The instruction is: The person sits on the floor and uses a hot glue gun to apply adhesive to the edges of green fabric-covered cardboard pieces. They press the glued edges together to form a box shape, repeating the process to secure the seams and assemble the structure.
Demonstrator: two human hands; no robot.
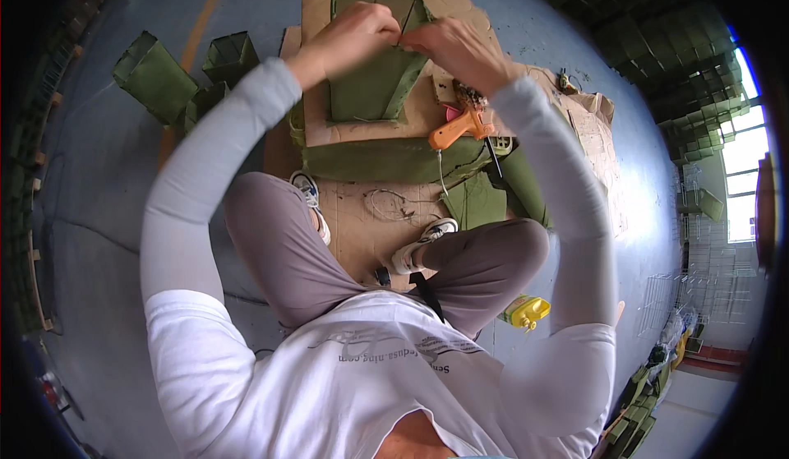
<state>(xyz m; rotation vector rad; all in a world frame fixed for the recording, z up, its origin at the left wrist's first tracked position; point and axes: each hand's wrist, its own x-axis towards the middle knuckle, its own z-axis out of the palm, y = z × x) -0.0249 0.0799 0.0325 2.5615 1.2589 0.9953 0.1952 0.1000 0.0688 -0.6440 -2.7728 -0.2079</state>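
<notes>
A dark green fabric box [366,89] with folded edges lies on the cardboard-topped work surface in front of me. Over its far part, my left hand [359,33] and my right hand [456,46] come together, fingertips almost touching. The fingers of both are closed in a pinch. Whatever lies between them is too small and too hidden to name. Nearest to my right forearm is an orange glue gun [454,133], resting on the surface with its cord hanging down the near side.
Green open-topped boxes [154,77] stand on the floor at the left. Below the work surface lies a cardboard sheet [349,212] with loose wire on it. A yellow bottle [526,312] is beside my right knee. Stacked green boxes [649,56] line the far right.
</notes>
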